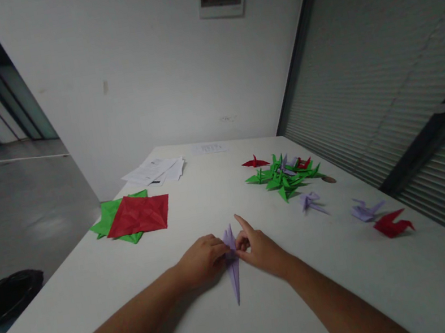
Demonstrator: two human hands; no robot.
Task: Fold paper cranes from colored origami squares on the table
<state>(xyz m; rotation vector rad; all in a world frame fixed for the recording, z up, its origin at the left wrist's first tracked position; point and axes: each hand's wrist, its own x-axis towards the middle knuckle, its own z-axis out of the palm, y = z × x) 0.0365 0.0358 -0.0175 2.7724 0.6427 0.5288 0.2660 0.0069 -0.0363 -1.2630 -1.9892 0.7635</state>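
Observation:
A narrow strip of folded lilac origami paper [235, 279] lies on the white table straight ahead of me, its long point toward me and split tips at the far end. My left hand [205, 259] is closed at its left edge, fingertips pressed on the paper's middle. From the other side, my right hand [264, 252] pinches the right edge with its thumb and curled fingers, while the index finger points up and away. The fingertips cover part of the folds.
Red paper [138, 214] lies over green sheets [110, 214] at left, with printed pages [153, 172] behind. At right sit a pile of green folded pieces [282, 179], lilac cranes [311, 202] and a red crane [393, 224]. A black-lined bin [8, 293] stands off the left edge.

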